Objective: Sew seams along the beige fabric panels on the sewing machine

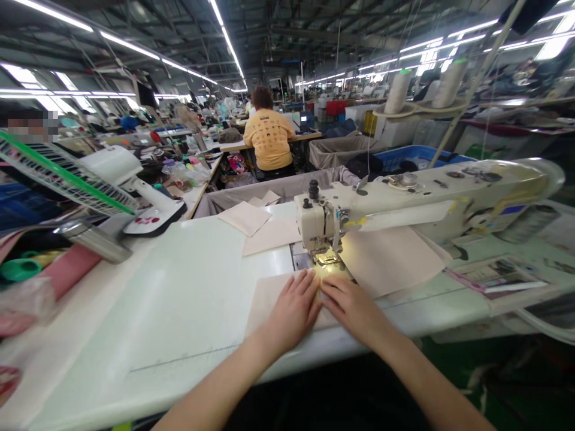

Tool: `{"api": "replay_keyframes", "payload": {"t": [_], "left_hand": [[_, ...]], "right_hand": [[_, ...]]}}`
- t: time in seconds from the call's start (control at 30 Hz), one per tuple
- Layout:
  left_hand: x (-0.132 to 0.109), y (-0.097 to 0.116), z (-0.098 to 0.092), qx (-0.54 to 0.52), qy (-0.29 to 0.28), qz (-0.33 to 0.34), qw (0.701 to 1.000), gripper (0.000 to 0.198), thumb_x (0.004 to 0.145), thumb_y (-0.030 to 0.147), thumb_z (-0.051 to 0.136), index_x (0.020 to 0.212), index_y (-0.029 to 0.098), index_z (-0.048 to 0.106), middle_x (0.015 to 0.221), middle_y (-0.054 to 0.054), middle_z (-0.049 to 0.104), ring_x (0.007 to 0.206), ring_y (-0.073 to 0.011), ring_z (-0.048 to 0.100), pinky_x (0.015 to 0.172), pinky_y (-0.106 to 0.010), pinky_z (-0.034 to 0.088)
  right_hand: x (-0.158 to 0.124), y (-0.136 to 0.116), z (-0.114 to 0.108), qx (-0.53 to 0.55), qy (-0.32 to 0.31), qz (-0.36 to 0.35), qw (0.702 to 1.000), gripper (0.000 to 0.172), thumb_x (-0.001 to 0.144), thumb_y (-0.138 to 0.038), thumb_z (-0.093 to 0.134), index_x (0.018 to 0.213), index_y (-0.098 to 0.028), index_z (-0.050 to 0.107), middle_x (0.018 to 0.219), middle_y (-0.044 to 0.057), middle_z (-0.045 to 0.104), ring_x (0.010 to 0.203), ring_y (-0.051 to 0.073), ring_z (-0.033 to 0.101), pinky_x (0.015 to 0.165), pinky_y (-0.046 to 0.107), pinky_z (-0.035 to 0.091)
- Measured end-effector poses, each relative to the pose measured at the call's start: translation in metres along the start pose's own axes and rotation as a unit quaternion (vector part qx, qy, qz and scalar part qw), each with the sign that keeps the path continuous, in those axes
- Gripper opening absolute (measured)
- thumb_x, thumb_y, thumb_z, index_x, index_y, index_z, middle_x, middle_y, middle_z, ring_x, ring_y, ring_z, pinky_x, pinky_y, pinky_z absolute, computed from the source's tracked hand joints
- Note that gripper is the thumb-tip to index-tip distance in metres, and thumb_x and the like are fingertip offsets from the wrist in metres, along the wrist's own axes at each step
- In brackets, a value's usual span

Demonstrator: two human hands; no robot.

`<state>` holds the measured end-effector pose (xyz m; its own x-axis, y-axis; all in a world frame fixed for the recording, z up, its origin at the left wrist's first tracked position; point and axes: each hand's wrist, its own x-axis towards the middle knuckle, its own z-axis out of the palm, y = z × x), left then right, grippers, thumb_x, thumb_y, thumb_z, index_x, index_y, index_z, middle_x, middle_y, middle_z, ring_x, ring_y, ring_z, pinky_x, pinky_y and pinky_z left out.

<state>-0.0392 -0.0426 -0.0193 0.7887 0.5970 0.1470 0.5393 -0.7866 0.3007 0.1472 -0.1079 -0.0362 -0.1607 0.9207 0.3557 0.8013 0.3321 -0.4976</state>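
Note:
My left hand (294, 308) lies flat, fingers stretched out, on a pale beige fabric piece (266, 299) on the white sewing table (179, 311). My right hand (353, 305) rests flat beside it on the same fabric, fingertips touching the left hand's. Both point toward the presser foot (327, 258) of the white sewing machine (404, 206), just ahead under its lamp. A second beige fabric piece (389, 258) lies to the right of the needle, under the machine arm.
More beige pieces (251, 218) lie at the table's back. A white desk fan (135, 191), a metal flask (96, 241) and pink rolls (67, 269) stand left. Thread cones (398, 90) rise behind the machine. A person in a yellow shirt (269, 139) sits farther back.

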Motion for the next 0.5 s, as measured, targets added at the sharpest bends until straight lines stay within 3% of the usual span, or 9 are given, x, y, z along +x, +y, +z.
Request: {"api": "replay_keyframes", "payload": {"t": [0.23,0.5], "left_hand": [[0.008,-0.021,-0.013,0.026,-0.022,0.016,0.999,0.046,0.102,0.030,0.047,0.146,0.017,0.047,0.156,-0.013,0.042,0.146,-0.0281,0.036,0.119,-0.053,0.031],[0.014,-0.026,-0.016,0.028,-0.041,0.025,0.998,0.048,0.102,0.030,0.046,0.148,0.015,0.045,0.158,-0.013,0.039,0.147,-0.0278,0.034,0.119,-0.053,0.030]], "right_hand": [[0.015,0.007,0.009,0.011,0.018,0.004,1.000,0.029,0.096,-0.025,0.056,0.123,-0.017,0.064,0.127,0.015,0.066,0.121,0.028,0.060,0.107,0.050,0.048],[0.017,0.008,0.011,0.010,0.035,-0.003,0.999,0.028,0.098,-0.027,0.056,0.122,-0.016,0.064,0.126,0.015,0.066,0.120,0.028,0.060,0.107,0.049,0.049]]}}
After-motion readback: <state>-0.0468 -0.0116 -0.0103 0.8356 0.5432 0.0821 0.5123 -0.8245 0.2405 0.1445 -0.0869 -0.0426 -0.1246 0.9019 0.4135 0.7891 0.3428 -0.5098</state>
